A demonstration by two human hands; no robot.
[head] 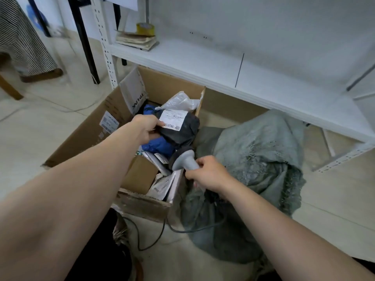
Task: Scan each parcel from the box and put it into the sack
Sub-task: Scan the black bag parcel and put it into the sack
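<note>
Pinching a crumpled dark-grey plastic parcel (182,131), white label up, in left grip (145,128), over open corrugated cardboard box (85,134). Clasping smooth grey scanner (183,159) by its handle in right grip (209,173), at 5 o'clock from parcel, round head just under it. Slumped coarse-woven grey-green sack (253,159) at 3 o'clock, touching box. Blue soft mailer (160,146) beneath parcel, inside box.

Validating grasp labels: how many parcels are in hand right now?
1. The dark grey parcel, gripped by the left hand over the box. The right hand holds the scanner, no parcel. Others lie in the box, some likely buried.
</note>
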